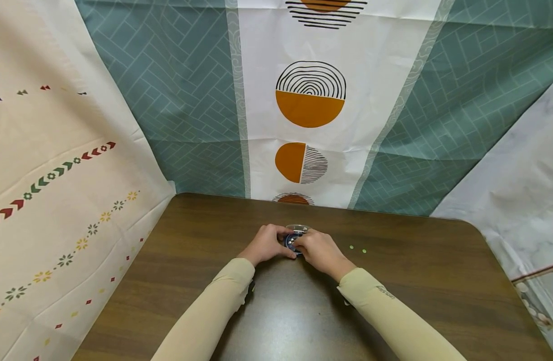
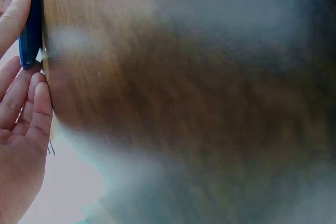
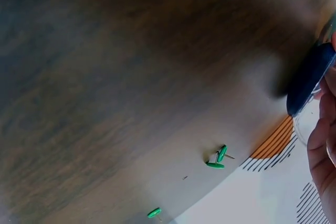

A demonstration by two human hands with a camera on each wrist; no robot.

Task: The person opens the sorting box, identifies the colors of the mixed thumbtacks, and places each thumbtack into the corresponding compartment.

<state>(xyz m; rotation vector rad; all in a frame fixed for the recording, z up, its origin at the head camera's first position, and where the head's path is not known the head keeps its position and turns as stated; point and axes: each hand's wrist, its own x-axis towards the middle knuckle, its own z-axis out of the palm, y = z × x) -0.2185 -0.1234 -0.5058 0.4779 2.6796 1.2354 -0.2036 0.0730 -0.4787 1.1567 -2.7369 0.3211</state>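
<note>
A small round blue case (image 1: 287, 243) with a clear raised lid (image 1: 298, 227) sits between both hands near the table's far edge. My left hand (image 1: 268, 244) grips its left side, thumb nearest me; the left wrist view shows the blue rim (image 2: 31, 30) between thumb and fingers. Small pale round pieces lie inside. Over the case's right side, my right hand (image 1: 320, 250) has its fingertips bent down into it; what they may pinch is hidden. In the right wrist view the case's dark blue edge (image 3: 307, 81) is beside those fingers.
Green thumbtacks (image 3: 221, 153) lie on the brown table (image 1: 421, 286), right of my right hand; another green thumbtack (image 3: 154, 212) lies apart. A patterned curtain (image 1: 199, 100) hangs behind the far edge, and pale cloths (image 1: 55, 200) hang at the sides.
</note>
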